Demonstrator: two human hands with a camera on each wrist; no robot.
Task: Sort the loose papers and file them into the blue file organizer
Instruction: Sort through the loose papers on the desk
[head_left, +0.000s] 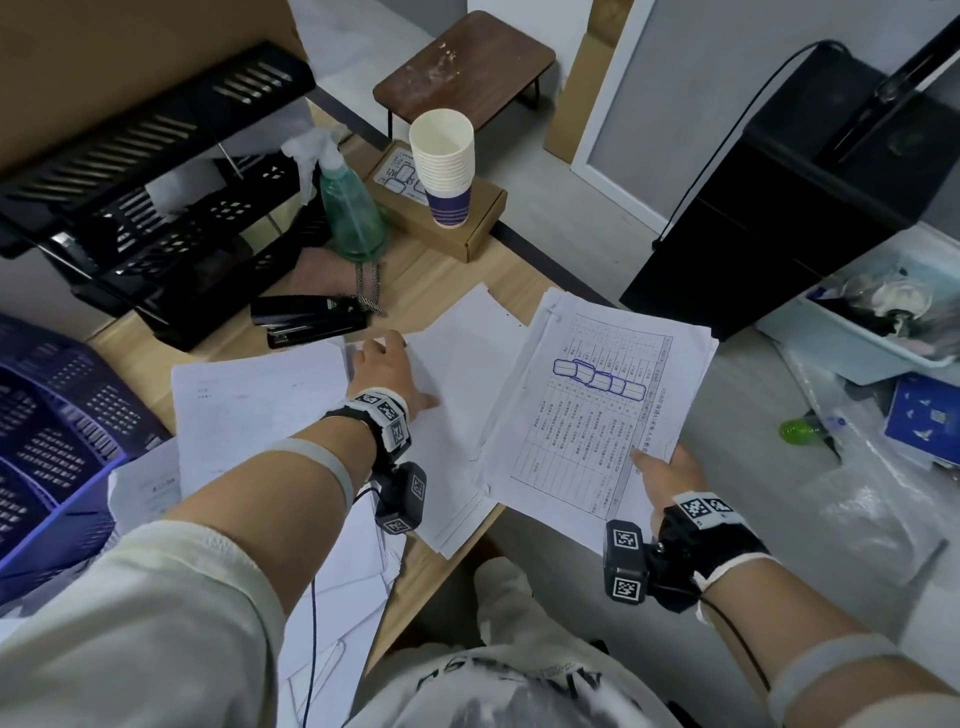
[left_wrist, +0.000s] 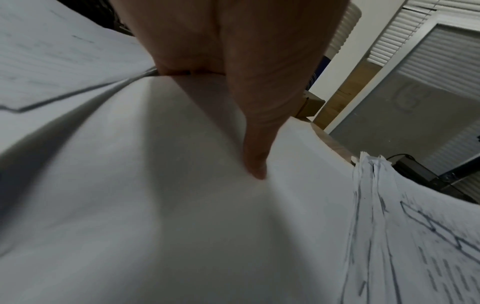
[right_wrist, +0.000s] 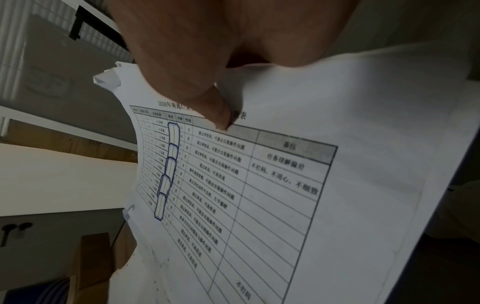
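A blank white sheet (head_left: 462, 364) lies on the wooden desk (head_left: 415, 280), and my left hand (head_left: 384, 374) is on it. In the left wrist view the fingertips hook over the blank sheet's (left_wrist: 155, 185) far edge while the thumb (left_wrist: 259, 133) presses on top, and the paper bulges between them. My right hand (head_left: 670, 478) holds a stack of printed table pages (head_left: 597, 410) off the desk's right edge, thumb (right_wrist: 207, 98) on top of the table pages (right_wrist: 285, 185) and fingers hidden beneath. More loose papers (head_left: 260, 395) lie to the left. The blue file organizer (head_left: 52, 441) stands at far left.
A black tray rack (head_left: 156, 182), a black stapler (head_left: 306, 319), a green spray bottle (head_left: 348, 208) and stacked paper cups (head_left: 444, 166) on a cardboard box (head_left: 467, 228) crowd the desk's back. Right of the desk stand a black case (head_left: 779, 182) and a cluttered bin (head_left: 883, 332).
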